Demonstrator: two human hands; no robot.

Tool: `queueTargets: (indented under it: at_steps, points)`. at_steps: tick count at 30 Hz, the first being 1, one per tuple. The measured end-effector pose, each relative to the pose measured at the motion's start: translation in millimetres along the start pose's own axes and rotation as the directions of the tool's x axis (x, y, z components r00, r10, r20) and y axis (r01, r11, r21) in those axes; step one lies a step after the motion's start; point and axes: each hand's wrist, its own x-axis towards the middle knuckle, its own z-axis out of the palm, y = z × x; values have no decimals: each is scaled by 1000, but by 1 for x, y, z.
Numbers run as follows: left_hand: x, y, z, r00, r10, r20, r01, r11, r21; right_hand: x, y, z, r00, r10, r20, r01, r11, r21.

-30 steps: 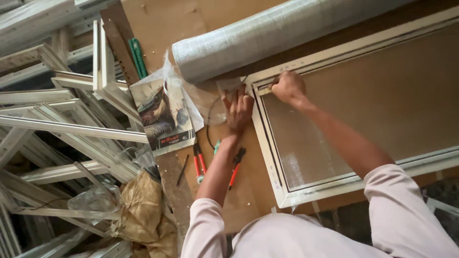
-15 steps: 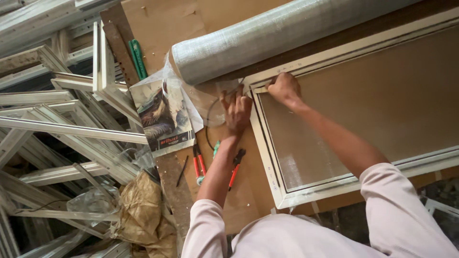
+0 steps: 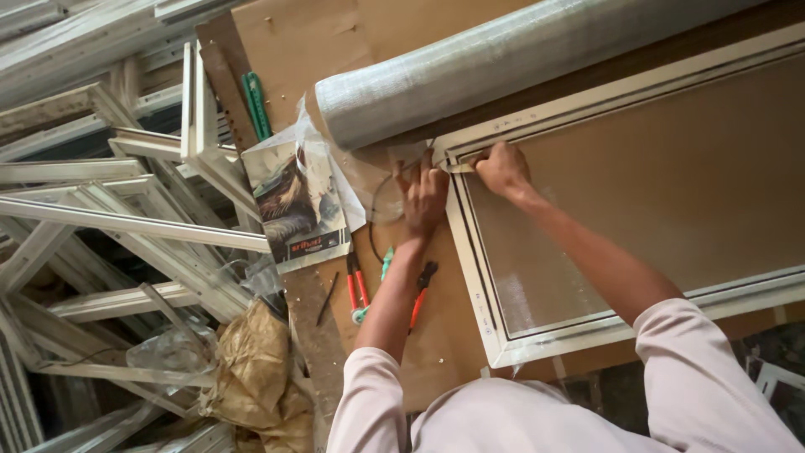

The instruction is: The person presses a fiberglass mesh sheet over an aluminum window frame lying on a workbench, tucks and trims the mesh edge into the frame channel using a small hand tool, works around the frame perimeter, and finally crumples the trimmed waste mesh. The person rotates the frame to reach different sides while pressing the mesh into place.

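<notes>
A white window frame (image 3: 471, 252) with mesh stretched over it lies on a brown board. My right hand (image 3: 501, 168) presses on the frame's top corner, fingers bent into the groove. Just left of that corner my left hand (image 3: 422, 195) rests flat on the board, fingers against the frame's edge and a thin dark cord (image 3: 374, 220) that loops beside it. A long roll of grey mesh (image 3: 503, 59) lies just beyond both hands.
Red-handled pliers (image 3: 357, 287), a red-handled cutter (image 3: 421, 294) and a small green tool (image 3: 386, 265) lie on the board by my left forearm. A picture booklet (image 3: 293, 205) sits left of them. Stacked white frame sections (image 3: 109, 226) and crumpled bags (image 3: 251, 369) fill the left side.
Both hands have stayed at the frame's top corner with only slight finger shifts. The view has drifted a little.
</notes>
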Motion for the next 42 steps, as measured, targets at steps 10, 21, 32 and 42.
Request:
queueTargets:
  at_steps: [10, 21, 32, 42]
  points:
    - [2, -4, -3, 999, 12, -40, -13, 999, -43, 11, -15, -3, 998, 60, -22, -61, 996, -58]
    - [-2, -4, 4, 994, -79, -70, 72, 993, -96, 12, 7, -1, 1000, 11, -18, -12, 998, -63]
    - [2, 0, 1, 996, -77, -52, 72, 992, -100, 8, 1, 7, 999, 48, -15, -47, 998, 46]
    - [2, -5, 7, 993, -56, -106, 54, 998, -16, 7, -17, -1, 998, 39, -39, -39, 999, -7]
